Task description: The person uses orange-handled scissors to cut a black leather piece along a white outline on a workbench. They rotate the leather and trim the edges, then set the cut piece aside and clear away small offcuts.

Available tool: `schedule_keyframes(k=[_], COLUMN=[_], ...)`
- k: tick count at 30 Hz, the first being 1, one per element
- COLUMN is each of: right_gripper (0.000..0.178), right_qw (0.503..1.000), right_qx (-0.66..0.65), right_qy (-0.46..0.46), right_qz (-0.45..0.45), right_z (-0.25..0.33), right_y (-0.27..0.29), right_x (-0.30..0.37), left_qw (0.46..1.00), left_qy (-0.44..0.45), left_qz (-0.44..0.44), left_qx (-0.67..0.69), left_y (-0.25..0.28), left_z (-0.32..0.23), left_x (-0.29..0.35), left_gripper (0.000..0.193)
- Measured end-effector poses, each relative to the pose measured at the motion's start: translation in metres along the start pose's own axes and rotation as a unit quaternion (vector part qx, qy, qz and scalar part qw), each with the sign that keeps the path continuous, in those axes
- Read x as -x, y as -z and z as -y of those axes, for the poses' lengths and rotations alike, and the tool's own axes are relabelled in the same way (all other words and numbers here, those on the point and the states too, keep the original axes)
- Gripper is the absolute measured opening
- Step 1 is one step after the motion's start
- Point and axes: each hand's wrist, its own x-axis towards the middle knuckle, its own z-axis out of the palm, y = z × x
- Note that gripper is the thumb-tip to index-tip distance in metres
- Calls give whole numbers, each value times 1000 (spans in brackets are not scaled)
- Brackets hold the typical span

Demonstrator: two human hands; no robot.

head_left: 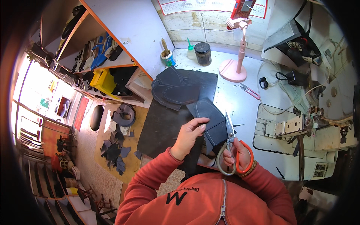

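Observation:
A dark leather piece (210, 114) with a stitched seam is pinched at its left edge between the thumb and fingers of my left hand (189, 135). My right hand (240, 155) grips a pair of scissors (230, 129) by one orange and one grey handle loop. Their blades point up and away from me along the piece's right edge, where a thin pointed strip sticks out to the right. Just beyond, several similar leather pieces (176, 92) lie overlapping on a black mat (155, 129).
A pink phone stand (233, 70), a dark jar (203, 54), a green-tipped bottle (191, 51) and a brush in a can (167, 57) stand at the back. Small snips (250, 92) lie near a sewing machine (292, 125) on the right. Leather scraps (116, 150) lie lower left.

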Motion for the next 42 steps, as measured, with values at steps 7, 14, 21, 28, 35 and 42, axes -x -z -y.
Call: schedule_keyframes(k=[7,14,21,28,35,42], right_gripper=[38,49,69,75,76,75], right_qw=[995,964,933,878,836,835], right_qx=[53,201,320,461,536,532], right_qy=[66,119,162,122,93,106], right_qz=[-43,-129,-25,-35,-74,-95], right_z=[-7,2,0,5,15,8], right_y=[-1,-11,-26,-35,-52,-49], right_x=[22,32,25,22,20,19], left_qw=[860,933,976,967,961,962], left_qy=[-320,-260,-195,-232,-258,-257], left_qz=[-22,-118,-98,-103,-93,-89], left_qx=[-398,-221,15,-35,-36,-15], left_y=[-34,-17,-12,-7,-7,-5], left_z=[-34,-48,-38,-37,-38,-39], left_x=[-4,-8,-7,3,13,14], left_gripper=[26,35,55,62,66,66])
